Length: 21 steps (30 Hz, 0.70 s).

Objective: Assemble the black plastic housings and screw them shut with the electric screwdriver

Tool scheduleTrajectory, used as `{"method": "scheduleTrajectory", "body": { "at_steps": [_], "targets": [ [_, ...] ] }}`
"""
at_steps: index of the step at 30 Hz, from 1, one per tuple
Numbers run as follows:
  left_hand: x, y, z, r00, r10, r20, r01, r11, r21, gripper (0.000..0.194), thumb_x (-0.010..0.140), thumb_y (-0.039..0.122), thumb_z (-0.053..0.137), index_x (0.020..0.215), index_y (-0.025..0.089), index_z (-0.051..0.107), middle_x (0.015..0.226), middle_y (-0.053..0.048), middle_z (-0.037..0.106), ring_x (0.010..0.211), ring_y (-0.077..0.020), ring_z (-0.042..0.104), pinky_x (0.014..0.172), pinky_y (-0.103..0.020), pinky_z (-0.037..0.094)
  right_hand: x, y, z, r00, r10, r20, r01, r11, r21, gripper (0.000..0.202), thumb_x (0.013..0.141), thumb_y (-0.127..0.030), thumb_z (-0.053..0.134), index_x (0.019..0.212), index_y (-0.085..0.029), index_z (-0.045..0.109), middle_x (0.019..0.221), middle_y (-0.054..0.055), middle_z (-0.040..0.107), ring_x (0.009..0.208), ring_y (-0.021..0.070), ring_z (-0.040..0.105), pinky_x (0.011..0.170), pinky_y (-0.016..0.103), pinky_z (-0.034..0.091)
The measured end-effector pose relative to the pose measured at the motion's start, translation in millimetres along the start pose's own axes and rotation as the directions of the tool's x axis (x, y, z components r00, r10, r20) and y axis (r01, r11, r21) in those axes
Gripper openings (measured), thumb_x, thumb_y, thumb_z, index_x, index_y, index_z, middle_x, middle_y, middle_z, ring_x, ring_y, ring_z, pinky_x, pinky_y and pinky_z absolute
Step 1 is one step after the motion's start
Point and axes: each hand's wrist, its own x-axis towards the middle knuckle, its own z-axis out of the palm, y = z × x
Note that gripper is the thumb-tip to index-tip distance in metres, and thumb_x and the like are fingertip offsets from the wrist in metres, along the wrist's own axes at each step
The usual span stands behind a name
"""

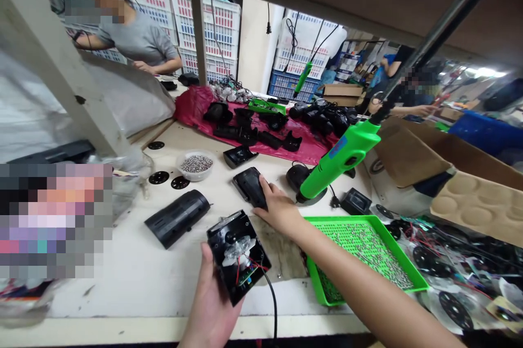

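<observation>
My left hand (216,299) is closed around an open black plastic housing (239,255) near the table's front edge. Inside the housing show a clear plastic part, red wires and a small circuit board, and a black cable hangs from it. Farther forward, my right hand (278,206) grips the edge of a black plastic cover (250,187) that rests on the table. A similar black shell (240,156) lies just behind that cover. To the left is a longer, curved black casing (177,218). Close to my right hand hangs a green electric screwdriver (341,160), its tip pointing down.
A green tray of screws (368,223) lies under my right forearm. A clear bowl of small metal parts (195,164) stands left, near black discs (158,177). Black parts cover a red sheet (192,105) behind. Cardboard boxes (425,146) stand right. A co-worker (137,37) sits opposite.
</observation>
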Motion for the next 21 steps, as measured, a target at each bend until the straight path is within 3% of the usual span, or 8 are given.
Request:
{"method": "scheduleTrajectory", "body": {
  "at_steps": [3,5,9,14,21],
  "targets": [
    [1.7,-0.9,-3.1,0.992,-0.035,0.121,0.049,0.992,-0.115,0.042,0.093,0.053,0.045,0.113,0.028,0.072,0.112,-0.007,0.073,0.102,-0.0222,0.07,0.106,-0.039,0.042,-1.1,0.4,1.2,1.0,-0.005,-0.007,0.005,1.0,-0.018,0.084,0.088,-0.039,0.062,0.154,-0.017,0.015,0.132,0.019,0.052,0.114,0.0294,0.058,0.091,0.037,0.047],
    [1.6,-1.5,-2.0,0.993,-0.032,0.113,0.046,0.991,-0.124,0.04,0.094,0.05,0.045,0.112,0.028,0.073,0.112,-0.007,0.073,0.101,-0.021,0.07,0.105,-0.037,0.043,-1.3,0.9,2.2,1.0,-0.008,-0.012,0.008,1.0,-0.031,0.083,0.089,-0.04,0.061,0.154,-0.017,0.015,0.131,0.018,0.052,0.113,0.0285,0.059,0.091,0.037,0.047],
    [-1.2,-1.2,6.9,0.997,-0.009,-0.073,0.006,0.999,-0.04,0.039,0.093,0.049,0.048,0.109,0.024,0.074,0.107,-0.008,0.075,0.095,-0.0222,0.072,0.099,-0.037,0.049,-1.4,1.5,4.5,1.0,-0.011,-0.027,0.01,0.998,-0.059,0.083,0.09,-0.042,0.059,0.154,-0.015,0.013,0.132,0.019,0.051,0.111,0.0281,0.06,0.09,0.036,0.048],
    [-3.9,2.2,20.2,0.954,-0.005,-0.299,0.038,0.994,0.107,0.057,0.091,0.057,0.046,0.129,0.017,0.062,0.114,-0.016,0.072,0.104,-0.0299,0.069,0.099,-0.049,0.049,-1.7,1.4,7.0,0.999,-0.01,-0.038,0.007,0.997,-0.08,0.086,0.089,-0.042,0.062,0.154,-0.014,0.013,0.131,0.02,0.052,0.108,0.0282,0.061,0.089,0.035,0.049],
    [-4.2,6.1,23.8,0.94,-0.017,-0.34,0.066,0.989,0.135,0.056,0.094,0.048,0.048,0.136,0.012,0.053,0.118,-0.02,0.069,0.11,-0.0326,0.065,0.095,-0.052,0.051,-2.0,2.2,7.4,0.999,-0.005,-0.035,0.002,0.998,-0.068,0.089,0.087,-0.041,0.064,0.154,-0.014,0.013,0.131,0.02,0.052,0.106,0.0279,0.062,0.089,0.035,0.05]
  ]
}}
